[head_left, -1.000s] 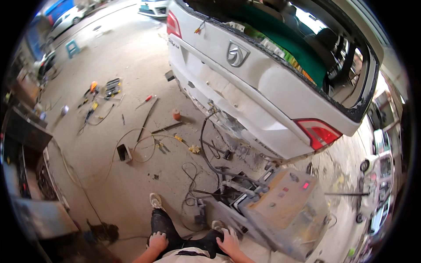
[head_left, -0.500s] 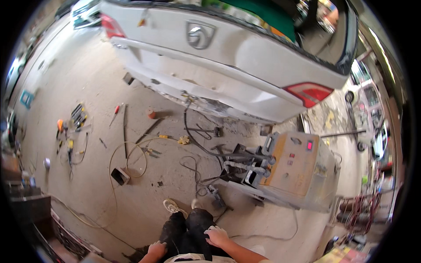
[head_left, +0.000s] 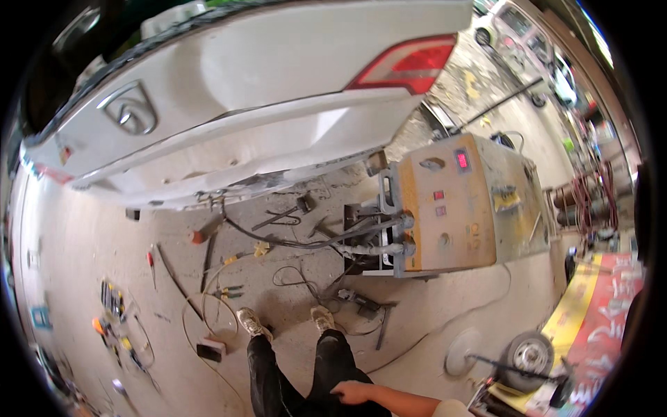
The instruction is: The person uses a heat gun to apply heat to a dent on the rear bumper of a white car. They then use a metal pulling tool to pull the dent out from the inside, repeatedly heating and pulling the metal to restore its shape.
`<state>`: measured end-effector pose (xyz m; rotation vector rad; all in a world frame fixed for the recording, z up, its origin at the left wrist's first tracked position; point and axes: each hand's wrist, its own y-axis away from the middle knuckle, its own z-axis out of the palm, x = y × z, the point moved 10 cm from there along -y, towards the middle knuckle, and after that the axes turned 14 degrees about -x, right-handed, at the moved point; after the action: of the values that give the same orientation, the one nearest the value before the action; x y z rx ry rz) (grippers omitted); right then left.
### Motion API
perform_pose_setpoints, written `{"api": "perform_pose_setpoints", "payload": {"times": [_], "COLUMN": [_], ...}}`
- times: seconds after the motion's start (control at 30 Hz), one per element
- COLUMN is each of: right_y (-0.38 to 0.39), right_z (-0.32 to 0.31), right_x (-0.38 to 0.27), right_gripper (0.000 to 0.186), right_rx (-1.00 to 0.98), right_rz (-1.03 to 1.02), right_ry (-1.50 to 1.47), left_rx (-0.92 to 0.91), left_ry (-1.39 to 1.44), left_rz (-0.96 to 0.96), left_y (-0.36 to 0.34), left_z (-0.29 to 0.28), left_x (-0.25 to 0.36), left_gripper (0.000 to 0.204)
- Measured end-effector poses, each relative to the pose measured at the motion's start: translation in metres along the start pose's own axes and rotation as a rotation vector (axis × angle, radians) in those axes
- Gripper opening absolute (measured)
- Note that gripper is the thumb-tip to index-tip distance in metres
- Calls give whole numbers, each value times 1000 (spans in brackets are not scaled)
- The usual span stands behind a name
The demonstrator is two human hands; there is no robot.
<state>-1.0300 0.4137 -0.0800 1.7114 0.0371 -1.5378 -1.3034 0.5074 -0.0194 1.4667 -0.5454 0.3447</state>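
My right hand (head_left: 353, 393) lies against the dark trousers at my right thigh, its fingers curled in; what they hold, if anything, is hidden. My left hand is out of view. My feet stand apart on the dusty floor. Between them and the white car's rear (head_left: 278, 76), a grey and yellow wheeled machine (head_left: 451, 208) with a lit red display stands at the right. A thick black cable (head_left: 278, 242) runs from it to a clamp (head_left: 215, 199) on the car's lower edge. A corded power tool (head_left: 358, 300) lies just beyond my right foot.
A hammer (head_left: 303, 203), long dark bars (head_left: 177, 281), a looped yellowish hose (head_left: 186, 326) and a box-like metal piece (head_left: 211, 349) lie on the floor. Screwdrivers (head_left: 111, 299) are grouped farther left. A wheel (head_left: 529, 354) sits at the lower right. Thin cords cross the floor.
My view has turned right and come closer to the car and machine. My left hand has left the picture. My feet are farther apart; my right hand stays by the thigh.
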Motion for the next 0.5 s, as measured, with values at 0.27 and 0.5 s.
{"api": "perform_pose_setpoints", "payload": {"times": [0.27, 0.5], "right_y": [-141, -171], "right_z": [3, -249], "right_x": [10, 384], "right_gripper": [27, 44], "right_rx": [-125, 928], "right_rz": [-180, 697], "right_ry": [-463, -564], "left_rx": [-1021, -524], "left_ry": [-405, -736], "left_rz": [16, 218], "left_y": [-58, -336], "left_z": [-19, -161], "left_x": [-98, -48], "left_gripper": [38, 25]}}
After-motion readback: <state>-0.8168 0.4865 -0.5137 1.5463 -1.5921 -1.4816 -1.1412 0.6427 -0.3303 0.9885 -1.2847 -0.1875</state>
